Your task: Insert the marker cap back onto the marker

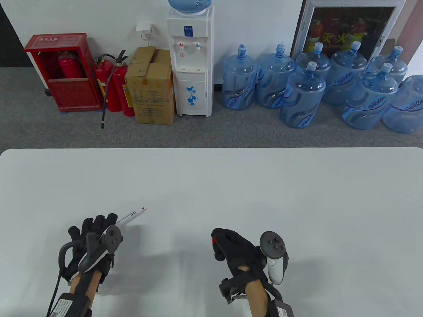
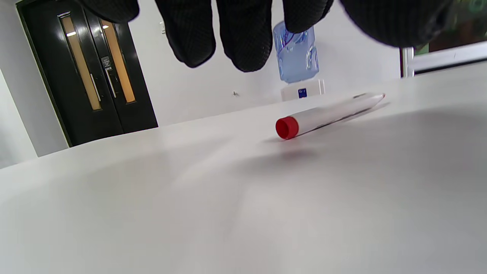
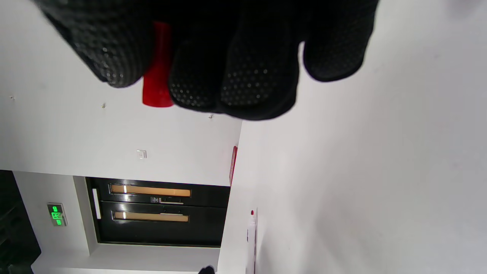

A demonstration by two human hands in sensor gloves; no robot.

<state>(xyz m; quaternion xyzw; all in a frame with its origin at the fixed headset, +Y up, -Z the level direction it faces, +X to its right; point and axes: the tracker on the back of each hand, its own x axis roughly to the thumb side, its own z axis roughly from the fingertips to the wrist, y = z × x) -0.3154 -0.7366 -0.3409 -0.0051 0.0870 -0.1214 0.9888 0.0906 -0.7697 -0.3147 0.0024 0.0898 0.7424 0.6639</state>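
A white marker (image 1: 132, 216) lies on the white table (image 1: 231, 185), its uncapped red tip pointing away to the right. In the left wrist view the marker (image 2: 327, 113) shows a red end plug facing the camera. My left hand (image 1: 99, 226) hovers over the marker's near end; its fingers (image 2: 243, 42) hang above the marker without touching it. My right hand (image 1: 220, 243) is closed around the red cap (image 1: 214, 240), a little above the table to the right of the marker. The right wrist view shows the cap (image 3: 157, 76) between the gloved fingers (image 3: 243, 83).
The table's far edge (image 1: 211, 148) runs across the middle of the table view. Beyond it on the floor stand a water dispenser (image 1: 191, 66), several blue water bottles (image 1: 304, 95), a cardboard box (image 1: 150, 86) and fire extinguishers (image 1: 114, 86).
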